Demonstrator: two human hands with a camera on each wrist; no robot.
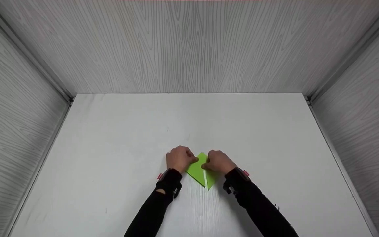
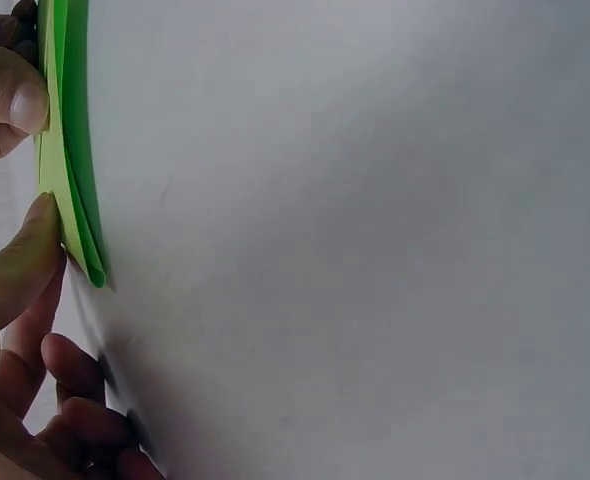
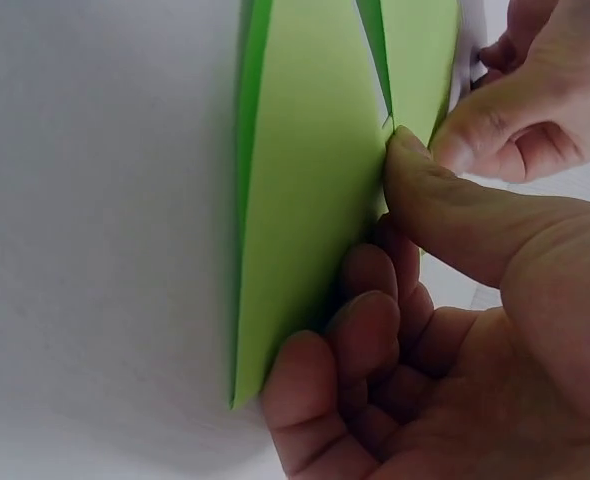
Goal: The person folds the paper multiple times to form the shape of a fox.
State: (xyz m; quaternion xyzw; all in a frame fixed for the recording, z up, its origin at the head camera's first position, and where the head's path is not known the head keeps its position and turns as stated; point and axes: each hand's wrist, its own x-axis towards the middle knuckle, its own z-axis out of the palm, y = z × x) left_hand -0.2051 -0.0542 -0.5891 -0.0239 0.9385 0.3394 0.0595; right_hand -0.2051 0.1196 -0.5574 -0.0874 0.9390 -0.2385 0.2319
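A folded sheet of bright green paper (image 1: 195,171) lies on the white table in the head view, with a narrow white slit between its left part and its right flap (image 1: 211,179). My left hand (image 1: 180,159) pinches the paper's left edge between thumb and fingers; the left wrist view shows that thumb (image 2: 25,250) on the folded edge. With thumb and curled fingers, my right hand (image 1: 220,162) grips the right flap by the slit. In the right wrist view, the right thumb (image 3: 445,200) presses at the slit's end, and the green layers (image 3: 310,180) stand slightly apart along the outer edge.
The white tabletop (image 1: 127,131) spreads around the paper. Grey wood-grain panels stand at the back (image 1: 189,49), on the left (image 1: 12,115) and on the right (image 1: 367,115). Black sleeves and wrist straps cover both forearms.
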